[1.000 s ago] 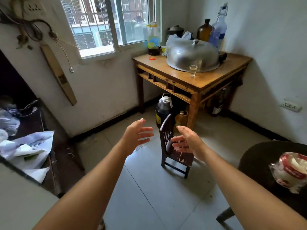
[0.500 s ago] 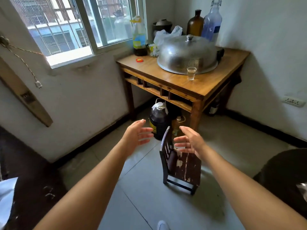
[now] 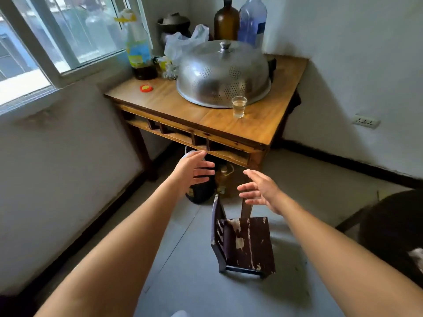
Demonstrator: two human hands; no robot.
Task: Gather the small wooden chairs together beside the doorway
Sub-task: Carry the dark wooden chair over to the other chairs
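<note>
One small dark wooden chair (image 3: 247, 243) with worn, flaking paint stands upright on the grey tiled floor, its backrest on the left side. My left hand (image 3: 193, 171) hovers open above and to the left of the chair, in front of the table's edge. My right hand (image 3: 261, 189) is open too, fingers spread, just above the top of the chair's backrest and not touching it. No doorway and no other small chair is in view.
A wooden table (image 3: 229, 124) stands in the corner with a large metal cover (image 3: 223, 74), a plastic cup (image 3: 239, 106) and bottles. Dark jugs (image 3: 201, 191) sit under it. A dark round stool (image 3: 393, 227) is at the right. A window fills the upper left.
The view has closed in on the table and chair, so the chair now sits lower in frame. Both hands have stayed open and now reach past the chair's backrest.
</note>
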